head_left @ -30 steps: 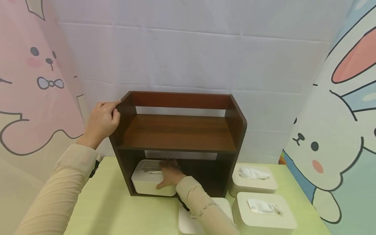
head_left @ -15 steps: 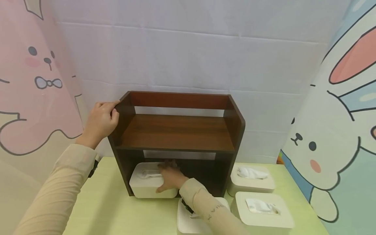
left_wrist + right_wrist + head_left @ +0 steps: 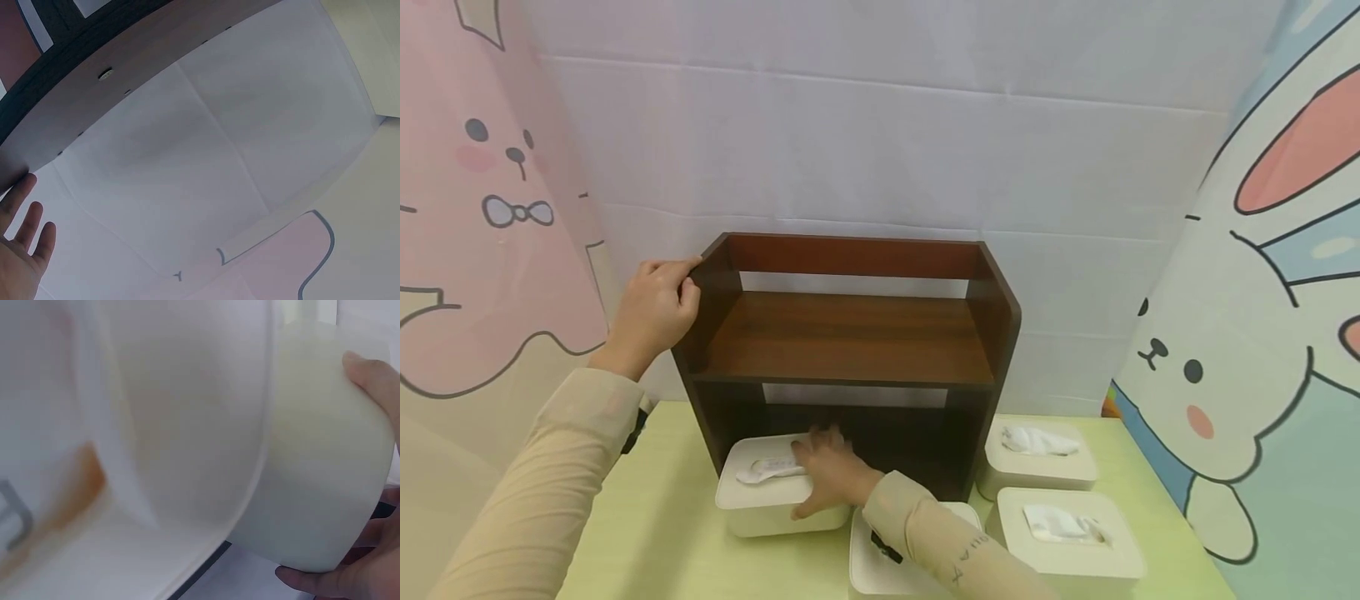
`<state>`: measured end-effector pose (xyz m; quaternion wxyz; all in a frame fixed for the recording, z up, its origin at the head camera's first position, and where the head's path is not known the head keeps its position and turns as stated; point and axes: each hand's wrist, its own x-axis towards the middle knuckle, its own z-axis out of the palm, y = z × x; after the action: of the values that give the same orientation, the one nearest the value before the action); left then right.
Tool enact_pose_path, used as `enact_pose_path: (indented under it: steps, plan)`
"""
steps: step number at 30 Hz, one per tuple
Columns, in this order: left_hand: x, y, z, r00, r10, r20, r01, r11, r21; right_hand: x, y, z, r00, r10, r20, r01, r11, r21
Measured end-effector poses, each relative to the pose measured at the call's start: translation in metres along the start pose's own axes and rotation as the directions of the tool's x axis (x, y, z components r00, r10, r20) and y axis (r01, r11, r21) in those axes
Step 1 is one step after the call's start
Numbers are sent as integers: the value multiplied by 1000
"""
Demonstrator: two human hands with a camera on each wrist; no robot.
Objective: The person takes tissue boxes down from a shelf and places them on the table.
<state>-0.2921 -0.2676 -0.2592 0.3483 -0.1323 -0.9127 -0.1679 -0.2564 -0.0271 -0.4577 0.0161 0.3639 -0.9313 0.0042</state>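
My right hand (image 3: 831, 475) grips a cream tissue box (image 3: 775, 504) across its right end, thumb at the front and fingers at the back. The box sits partly outside the lower left of a dark brown two-tier shelf (image 3: 850, 333), tilted slightly, a tissue showing in its lid slot. In the right wrist view, the thumb and fingers of the right hand (image 3: 369, 550) span the smooth box (image 3: 319, 456). My left hand (image 3: 655, 312) touches the shelf's left side panel near its top. Seen from the left wrist, the left hand's (image 3: 25, 250) fingers are fairly straight, one tip against the panel (image 3: 106, 94).
Two tissue boxes, one behind (image 3: 1037, 450) and one in front (image 3: 1067, 533), stand right of the shelf. Another pale box (image 3: 880, 567) lies under my right forearm. A pale yellow-green table (image 3: 655, 517) carries everything; a white cloth (image 3: 865, 150) hangs behind.
My right hand has drawn the tissue box forward and slightly left, out of the shelf's lower compartment past its front edge. The left hand stays on the side panel.
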Motion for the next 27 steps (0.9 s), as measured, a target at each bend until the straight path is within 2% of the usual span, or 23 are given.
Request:
enact_pose_path:
  steps: [15, 27]
  plan:
    - [1, -3, 2, 1000, 9, -6, -9, 1000, 20, -16, -26, 4, 993, -80, 84, 82, 997, -11]
    - [0, 0, -1, 1000, -2, 4, 2, 1000, 17, -25, -46, 11, 989, -113, 98, 118, 992, -48]
